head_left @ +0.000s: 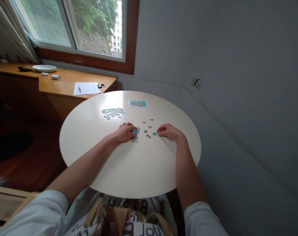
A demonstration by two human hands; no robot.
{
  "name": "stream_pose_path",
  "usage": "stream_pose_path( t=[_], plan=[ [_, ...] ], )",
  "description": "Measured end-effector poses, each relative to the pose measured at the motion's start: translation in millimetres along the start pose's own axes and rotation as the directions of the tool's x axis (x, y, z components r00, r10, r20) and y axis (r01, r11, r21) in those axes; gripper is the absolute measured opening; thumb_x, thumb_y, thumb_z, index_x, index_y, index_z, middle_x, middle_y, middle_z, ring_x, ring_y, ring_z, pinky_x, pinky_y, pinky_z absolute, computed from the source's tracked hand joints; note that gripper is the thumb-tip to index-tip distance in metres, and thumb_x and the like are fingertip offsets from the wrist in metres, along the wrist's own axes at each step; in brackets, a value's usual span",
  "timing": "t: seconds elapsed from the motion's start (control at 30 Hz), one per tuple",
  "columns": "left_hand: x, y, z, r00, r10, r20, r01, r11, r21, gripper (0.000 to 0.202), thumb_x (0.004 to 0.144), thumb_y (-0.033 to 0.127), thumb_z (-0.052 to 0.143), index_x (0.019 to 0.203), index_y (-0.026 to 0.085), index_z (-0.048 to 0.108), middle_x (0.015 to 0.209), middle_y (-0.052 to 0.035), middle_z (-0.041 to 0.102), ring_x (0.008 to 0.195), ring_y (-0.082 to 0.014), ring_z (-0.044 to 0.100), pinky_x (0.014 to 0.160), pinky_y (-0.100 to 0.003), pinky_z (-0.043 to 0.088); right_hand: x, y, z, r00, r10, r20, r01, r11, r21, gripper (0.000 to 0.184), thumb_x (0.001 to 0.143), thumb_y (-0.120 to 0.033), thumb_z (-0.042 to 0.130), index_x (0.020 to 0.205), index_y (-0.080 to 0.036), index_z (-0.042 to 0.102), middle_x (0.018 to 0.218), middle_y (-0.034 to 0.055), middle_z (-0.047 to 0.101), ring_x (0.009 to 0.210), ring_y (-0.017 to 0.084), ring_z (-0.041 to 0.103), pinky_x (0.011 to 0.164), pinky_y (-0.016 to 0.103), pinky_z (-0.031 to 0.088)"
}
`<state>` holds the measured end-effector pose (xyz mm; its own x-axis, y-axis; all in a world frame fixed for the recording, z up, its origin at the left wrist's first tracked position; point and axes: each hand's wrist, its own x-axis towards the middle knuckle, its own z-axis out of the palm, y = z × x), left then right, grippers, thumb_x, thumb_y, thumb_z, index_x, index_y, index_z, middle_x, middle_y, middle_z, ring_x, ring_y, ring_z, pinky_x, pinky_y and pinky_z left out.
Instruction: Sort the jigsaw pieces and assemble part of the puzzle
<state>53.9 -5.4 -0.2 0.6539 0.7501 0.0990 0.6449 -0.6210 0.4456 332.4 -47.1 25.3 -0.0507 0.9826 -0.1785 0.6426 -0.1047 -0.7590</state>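
Observation:
On the white round table, my left hand (125, 132) curls its fingers over a small block of joined jigsaw pieces (135, 139), covering part of it. My right hand (170, 131) has thumb and fingertips closed together at a jigsaw piece (160, 132), which they partly hide. A teal piece (154, 134) lies just left of those fingertips. Between my hands are several loose pieces, among them a dark-marked one (148, 136) and a yellow-green one (144, 122). A pink and blue piece (151, 119) sits a bit farther back.
A spread of several pale-backed pieces (113, 112) is at the table's back left. Beside it lies a colourful picture sheet (137, 104). Behind the round table (129, 170) stands a wooden desk (65, 77) with paper (86, 88), keys (101, 86) and a white plate (44, 68).

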Motion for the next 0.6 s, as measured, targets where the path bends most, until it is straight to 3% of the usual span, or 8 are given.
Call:
stream_pose_path(
  t=[0.33,0.6],
  plan=[
    [1.2,-2.5,2.6,1.000,0.008,-0.017,-0.008,1.000,0.016,0.039,0.081,0.043,0.052,0.113,0.023,0.064,0.121,-0.0090,0.053,0.112,-0.0285,0.045,0.102,-0.041,0.034,5.3,2.1,1.3,0.999,-0.032,0.018,0.033,0.997,-0.069,0.026,0.062,-0.017,0.067,0.087,-0.011,0.067,0.058,-0.0049,0.051,0.051,0.008,0.043,0.049,0.021,0.032],
    [0.3,-1.2,1.5,1.000,0.006,-0.018,-0.006,1.000,0.012,0.039,0.081,0.044,0.053,0.113,0.024,0.064,0.120,-0.0083,0.053,0.112,-0.0280,0.046,0.102,-0.041,0.034,8.7,7.1,2.9,0.997,-0.079,0.000,0.079,0.993,-0.089,0.022,0.065,-0.016,0.065,0.087,-0.012,0.068,0.059,-0.0036,0.051,0.056,0.009,0.047,0.053,0.021,0.035]
  ],
)
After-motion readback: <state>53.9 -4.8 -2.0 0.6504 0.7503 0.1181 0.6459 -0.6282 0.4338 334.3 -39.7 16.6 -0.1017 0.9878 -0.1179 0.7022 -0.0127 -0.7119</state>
